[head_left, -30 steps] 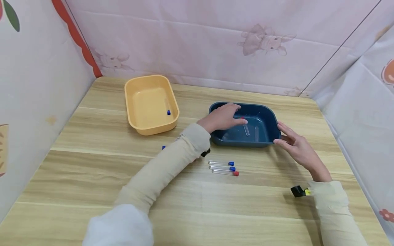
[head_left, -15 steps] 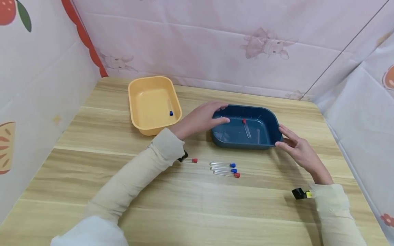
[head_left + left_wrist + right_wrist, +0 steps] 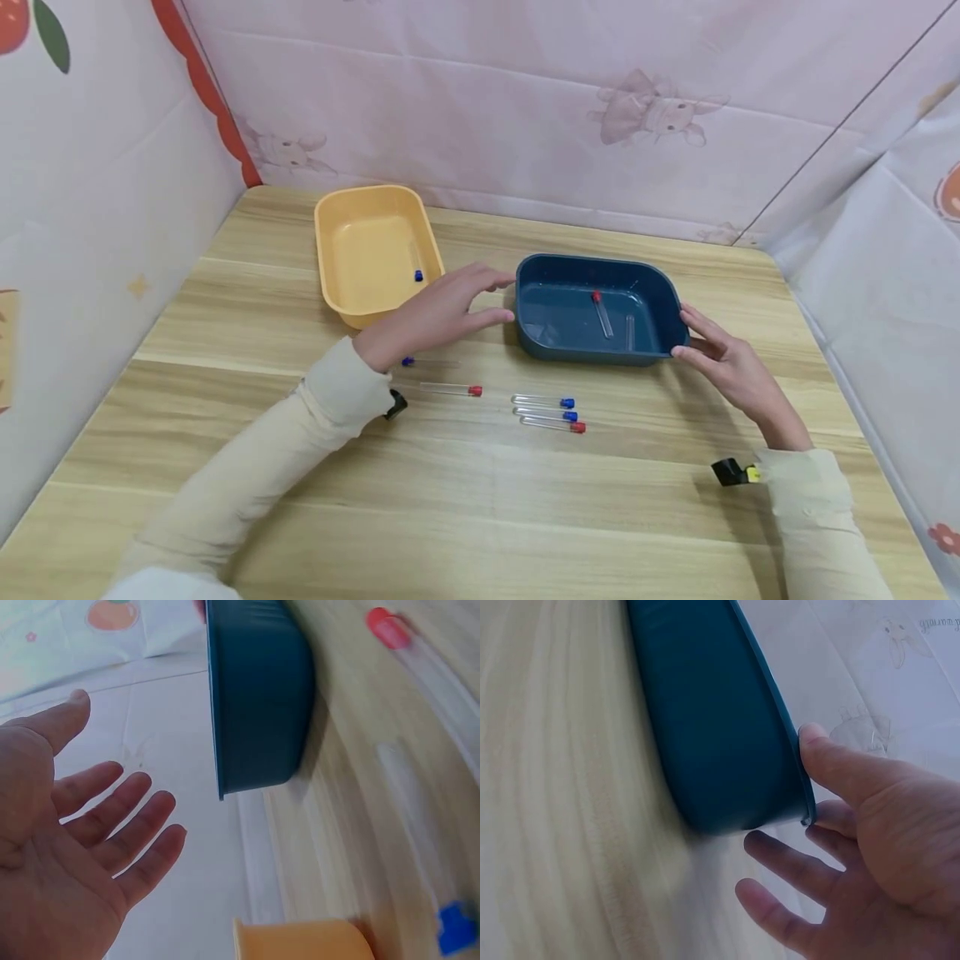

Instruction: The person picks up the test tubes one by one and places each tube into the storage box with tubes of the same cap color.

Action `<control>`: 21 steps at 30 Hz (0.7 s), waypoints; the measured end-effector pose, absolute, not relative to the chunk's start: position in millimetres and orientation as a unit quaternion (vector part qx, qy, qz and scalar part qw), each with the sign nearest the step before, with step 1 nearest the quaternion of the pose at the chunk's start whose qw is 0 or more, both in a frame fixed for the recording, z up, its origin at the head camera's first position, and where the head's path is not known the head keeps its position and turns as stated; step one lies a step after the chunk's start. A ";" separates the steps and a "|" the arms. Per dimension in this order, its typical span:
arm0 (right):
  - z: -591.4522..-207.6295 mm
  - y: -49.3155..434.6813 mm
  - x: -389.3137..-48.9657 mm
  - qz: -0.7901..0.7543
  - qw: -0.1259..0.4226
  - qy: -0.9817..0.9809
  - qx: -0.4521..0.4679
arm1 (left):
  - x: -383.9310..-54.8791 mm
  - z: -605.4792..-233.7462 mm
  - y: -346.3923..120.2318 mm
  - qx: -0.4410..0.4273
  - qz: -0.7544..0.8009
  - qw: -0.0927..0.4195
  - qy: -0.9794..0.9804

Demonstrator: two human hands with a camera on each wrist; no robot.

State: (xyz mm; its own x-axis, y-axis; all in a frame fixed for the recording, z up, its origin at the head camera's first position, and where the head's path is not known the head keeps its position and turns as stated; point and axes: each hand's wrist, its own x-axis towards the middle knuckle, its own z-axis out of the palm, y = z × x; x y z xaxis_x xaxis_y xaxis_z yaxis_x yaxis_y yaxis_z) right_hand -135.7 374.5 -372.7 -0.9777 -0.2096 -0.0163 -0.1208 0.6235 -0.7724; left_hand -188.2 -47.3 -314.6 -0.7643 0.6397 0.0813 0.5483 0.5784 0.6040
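My left hand (image 3: 438, 312) hovers with spread, relaxed fingers between the two bins, its fingertips close to the left end of the dark blue bin (image 3: 555, 354). Nothing lies in its palm in the left wrist view. At the bin's right end, my right hand (image 3: 723, 362) holds the corner, thumb at the rim and fingers against the end wall. Inside that bin lie a red-capped test tube (image 3: 603, 317) and a clear tube (image 3: 630, 332) with no cap showing. A blue-capped test tube (image 3: 417, 273) lies in the yellow bin (image 3: 330, 275), partly behind my left hand.
On the wooden table (image 3: 495, 517), two blue-capped tubes and a red-capped tube (image 3: 551, 424) lie side by side. Further left are another red-capped tube (image 3: 453, 389) and a blue-capped tube (image 3: 431, 362). Printed cloth walls (image 3: 487, 125) stand around the table.
My left hand has drawn out of the dark blue bin and moved left. The red-capped tube inside it and the tubes under the left arm are now uncovered. My right hand stays at the corner.
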 end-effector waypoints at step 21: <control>-374.3 375.5 -135.3 -0.406 0.042 0.909 -0.084 | -140.4 -337.5 -93.2 0.320 0.283 0.106 0.898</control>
State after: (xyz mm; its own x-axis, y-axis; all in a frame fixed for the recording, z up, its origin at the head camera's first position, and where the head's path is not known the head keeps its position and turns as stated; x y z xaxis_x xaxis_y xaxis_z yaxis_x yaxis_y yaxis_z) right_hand -135.3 375.5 -374.3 -0.9824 -0.1867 -0.0076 -0.1190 0.6568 -0.7446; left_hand -140.4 -93.2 -337.5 -0.7725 0.6349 -0.0095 0.5147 0.6349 0.5762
